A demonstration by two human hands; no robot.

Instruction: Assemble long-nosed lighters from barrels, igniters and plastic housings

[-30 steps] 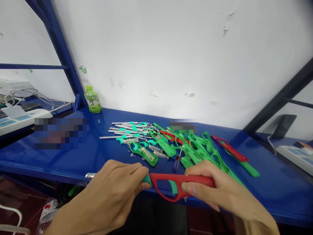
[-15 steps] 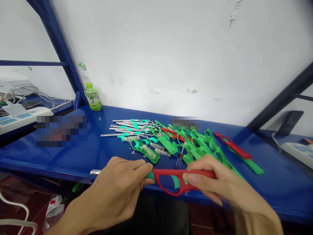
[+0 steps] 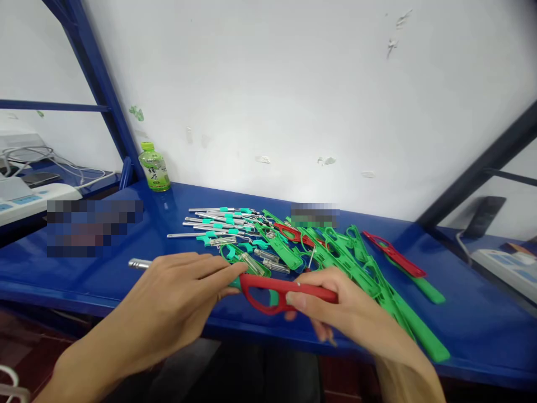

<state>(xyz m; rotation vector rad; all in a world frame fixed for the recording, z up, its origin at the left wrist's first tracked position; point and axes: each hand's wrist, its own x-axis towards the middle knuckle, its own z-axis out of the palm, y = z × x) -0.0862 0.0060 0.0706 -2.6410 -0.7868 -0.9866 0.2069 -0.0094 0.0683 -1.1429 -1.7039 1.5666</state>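
A long-necked gas lighter (image 3: 268, 284) with a red handle, green trigger and metal tube is held level between both hands, over the table's front edge. My left hand (image 3: 178, 296) is wrapped around its green collar and tube, and the silver tip pokes out to the left. My right hand (image 3: 331, 299) grips the red handle, thumb on its side behind the trigger loop. Just beyond lie several metal lighter tubes (image 3: 210, 219) with teal parts, clear fuel cells (image 3: 268, 256) and a heap of green handle shells (image 3: 344, 257). A screwdriver (image 3: 311, 258) is partly hidden behind my right hand.
A green-capped tea bottle (image 3: 154, 168) stands at the back left of the blue table (image 3: 138, 280). Red and green shells (image 3: 394, 254) lie on the right. Power strips (image 3: 37, 198) and cables are at the left, with a phone (image 3: 485, 217) at the far right.
Both hands and the lighter have moved left and slightly up in view, still gripping it. My right hand now covers most of the screwdriver. The view itself has shifted slightly.
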